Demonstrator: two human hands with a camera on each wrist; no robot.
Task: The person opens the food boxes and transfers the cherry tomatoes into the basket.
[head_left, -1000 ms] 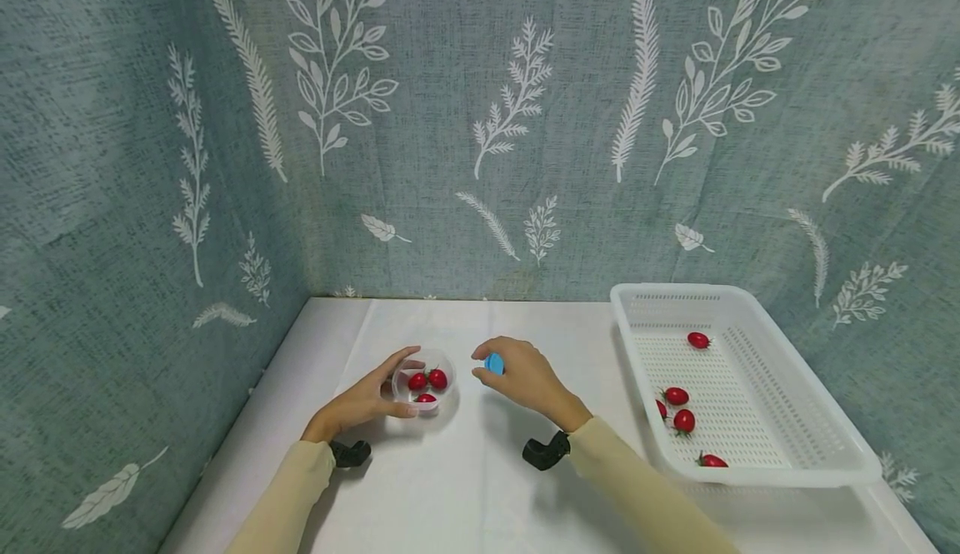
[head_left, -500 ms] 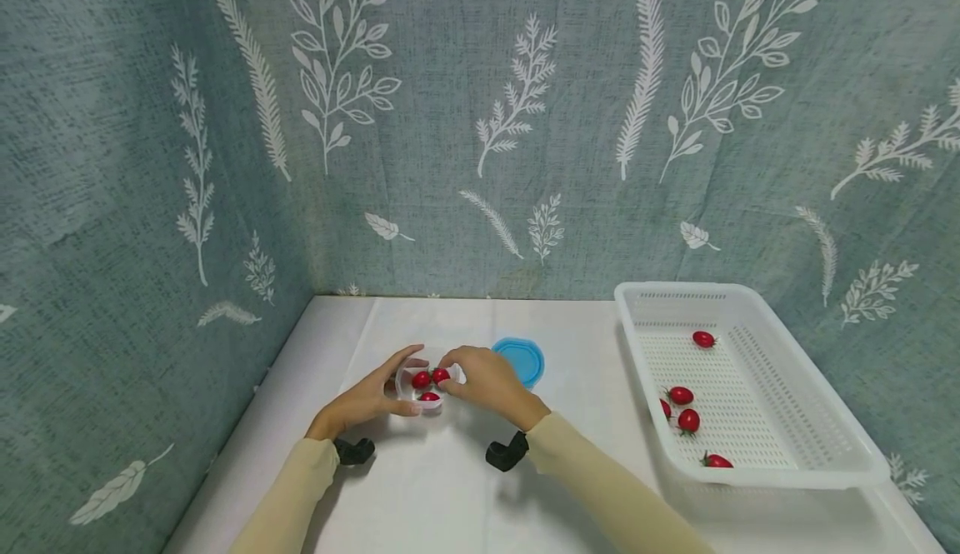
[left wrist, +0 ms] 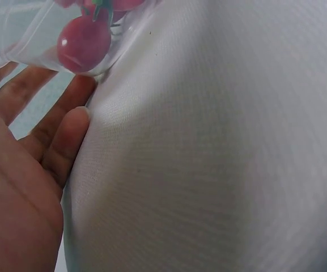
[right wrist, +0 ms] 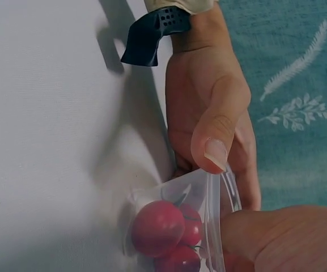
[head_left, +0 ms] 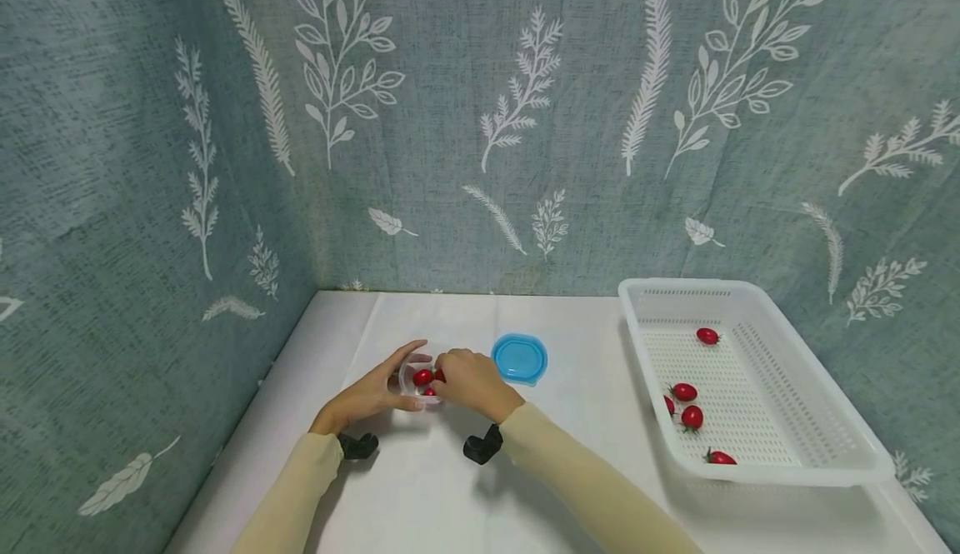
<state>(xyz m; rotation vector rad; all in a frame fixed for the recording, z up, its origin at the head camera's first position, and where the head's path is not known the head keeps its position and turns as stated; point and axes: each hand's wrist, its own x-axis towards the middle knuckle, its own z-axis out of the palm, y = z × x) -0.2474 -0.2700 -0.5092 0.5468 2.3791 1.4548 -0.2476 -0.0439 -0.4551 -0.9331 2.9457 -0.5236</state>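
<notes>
My left hand point(head_left: 372, 389) holds a clear plastic cup point(head_left: 406, 381) from its left side, thumb nearer me and fingers round the far side. Inside lie a few red cherry tomatoes point(head_left: 422, 377) with green stalks. In the left wrist view the cup point(left wrist: 33, 39) leans across the fingers, a tomato point(left wrist: 84, 44) showing through its wall. My right hand point(head_left: 474, 382) reaches over the rim from the right, its fingertips curled on a tomato point(head_left: 440, 376) in the cup. In the right wrist view, its fingertips point(right wrist: 240, 226) are partly hidden at the cup's mouth.
A blue lid point(head_left: 519, 358) lies on the white table behind my right hand. To the right stands a white perforated basket point(head_left: 765, 421) with several cherry tomatoes point(head_left: 692, 417). Patterned green-grey cloth point(head_left: 450, 121) walls the back and left sides.
My right hand let go of the blue lid on the table, then moved left and into the cup, onto a tomato. The left hand has kept its hold on the cup.
</notes>
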